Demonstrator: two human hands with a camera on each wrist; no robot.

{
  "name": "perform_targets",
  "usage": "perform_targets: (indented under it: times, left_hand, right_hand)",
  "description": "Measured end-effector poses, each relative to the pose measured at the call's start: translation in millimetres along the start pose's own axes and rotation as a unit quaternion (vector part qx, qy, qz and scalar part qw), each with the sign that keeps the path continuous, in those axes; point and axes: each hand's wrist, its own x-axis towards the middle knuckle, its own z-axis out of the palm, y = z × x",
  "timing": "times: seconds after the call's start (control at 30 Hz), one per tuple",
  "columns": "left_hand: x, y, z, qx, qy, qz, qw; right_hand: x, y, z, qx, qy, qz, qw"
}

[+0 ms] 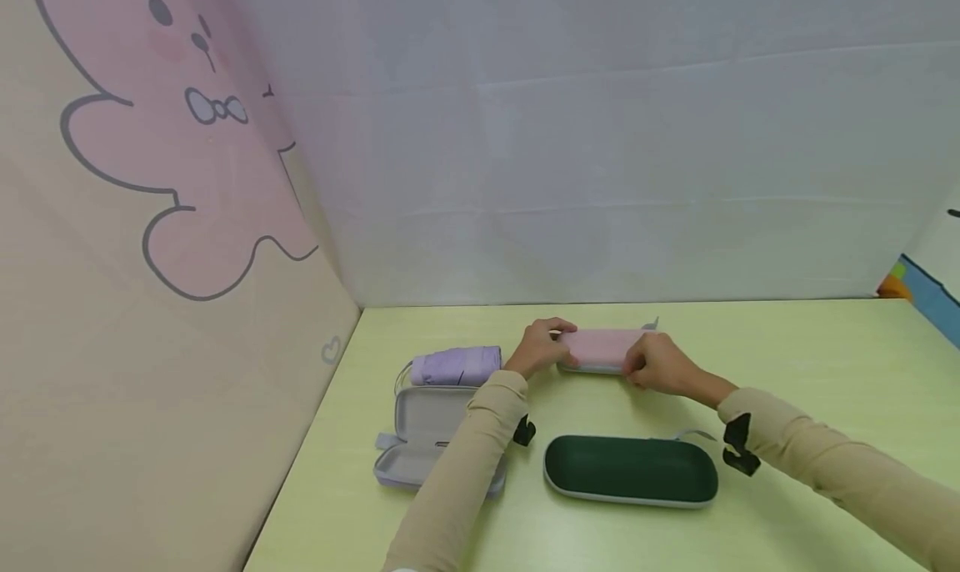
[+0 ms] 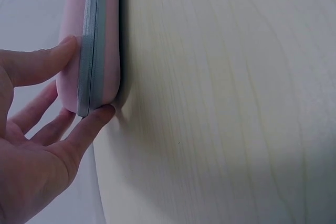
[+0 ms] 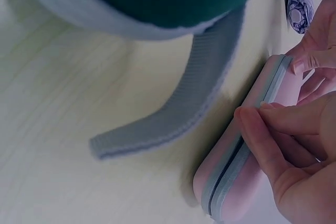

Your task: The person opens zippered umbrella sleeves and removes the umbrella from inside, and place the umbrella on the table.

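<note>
A pink zippered case (image 1: 603,348) with grey zipper tape lies toward the back of the table. My left hand (image 1: 540,347) grips its left end. In the left wrist view the thumb (image 2: 65,51) presses one face while the fingers wrap the rounded end. My right hand (image 1: 660,365) is at the near side of the case, toward its right end. Thumb and index finger pinch at the zipper (image 3: 228,166), and the pull is hidden between them. A dark line runs between the two tapes on one side of the pinch.
A dark green case (image 1: 630,469) with a grey strap (image 3: 173,114) lies in front. Left of it, an unfolded lavender case (image 1: 427,413) shows its grey lining, partly behind my left sleeve. Behind that lies a folded purple umbrella (image 1: 457,366). A pale cloth wall (image 1: 600,180) borders the table's back.
</note>
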Motion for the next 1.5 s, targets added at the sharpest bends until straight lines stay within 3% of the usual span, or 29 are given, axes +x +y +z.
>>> perform_targets:
  times: [0.33,0.93,1.33,1.5]
  left_hand:
    - [-0.9,3.8,1.5,0.018,0.008,0.004,0.9998]
    - [-2.5,4.4,1.5,0.013,0.008,0.005,0.9999]
    - [1.2,3.4,0.5,0.027,0.016,0.012,0.9994]
    - [2.7,4.9,0.9,0.034,0.016,0.014,0.9992]
  right_hand:
    - [2,-1,4,0.001,0.011,0.003,1.0]
    - [13,-9,3,0.004,-0.018,0.014,1.0]
    - [23,-12,8,-0.01,-0.013,-0.014,1.0]
    - [25,-14,11,-0.006,-0.012,0.002,1.0]
